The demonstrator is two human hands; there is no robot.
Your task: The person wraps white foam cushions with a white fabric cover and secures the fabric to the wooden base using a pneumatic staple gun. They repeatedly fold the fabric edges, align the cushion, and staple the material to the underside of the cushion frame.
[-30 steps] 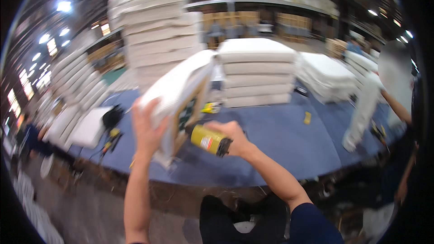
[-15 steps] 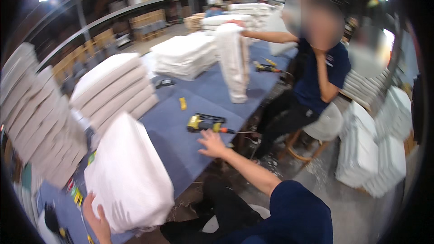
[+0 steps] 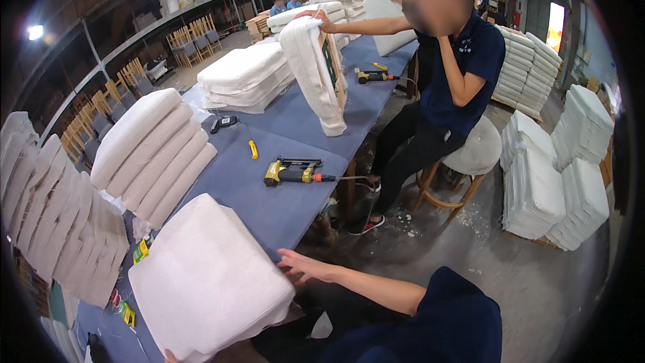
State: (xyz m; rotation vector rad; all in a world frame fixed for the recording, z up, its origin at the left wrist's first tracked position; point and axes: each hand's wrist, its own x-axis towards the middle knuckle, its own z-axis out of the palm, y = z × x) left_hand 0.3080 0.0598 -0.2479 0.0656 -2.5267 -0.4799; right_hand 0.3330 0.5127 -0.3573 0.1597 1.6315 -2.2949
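Note:
A white fabric-covered seat cushion (image 3: 208, 275) lies flat on the near end of the blue-topped table (image 3: 282, 212). My right hand (image 3: 304, 267) is just off the cushion's right side, open, with its fingers apart and nothing in them. Of my left hand (image 3: 170, 356) only a bit shows, at the cushion's near edge by the lower rim of the picture; its fingers are mostly hidden. Beyond the cushion, a yellow-and-black staple gun (image 3: 292, 172) with an orange hose fitting rests on the table. A small yellow-handled tool (image 3: 252, 149) lies farther back.
Stacked cushions (image 3: 151, 154) stand on the left, with more covered pieces (image 3: 64, 222) beside them. Across the table, a seated co-worker (image 3: 463, 60) holds a covered panel (image 3: 312, 74) upright. A second staple gun (image 3: 376, 76) lies near them. White cushion piles (image 3: 534, 188) stand on the floor at right.
My right hand has moved from beside the staple gun back to the cushion's right side. The cushion now lies flatter and turned. My left hand has dropped mostly out of sight.

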